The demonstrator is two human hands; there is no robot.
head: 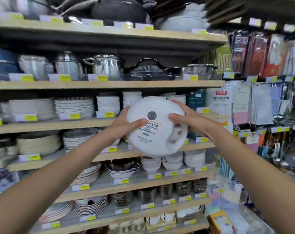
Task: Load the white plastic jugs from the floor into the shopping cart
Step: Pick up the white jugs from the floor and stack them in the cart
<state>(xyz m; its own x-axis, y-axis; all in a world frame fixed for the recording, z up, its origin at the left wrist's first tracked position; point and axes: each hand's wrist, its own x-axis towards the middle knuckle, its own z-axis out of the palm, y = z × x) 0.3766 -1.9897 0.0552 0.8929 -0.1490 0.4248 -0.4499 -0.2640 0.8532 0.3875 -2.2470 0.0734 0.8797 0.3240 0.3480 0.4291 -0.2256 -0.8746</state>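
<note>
Clasping white jug [153, 137], left hand [124, 123], right hand [187, 119], fingers [178, 105] curled round it, contents hidden

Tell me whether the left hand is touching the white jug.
Touching. The head view shows the left hand gripping the white jug at its left side, with the thumb pressed across the labelled face.

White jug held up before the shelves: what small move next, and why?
Likely lower the white jug while looking for the cart: the left hand and right hand grip it high before the dish shelves, and no cart is in view.
</note>
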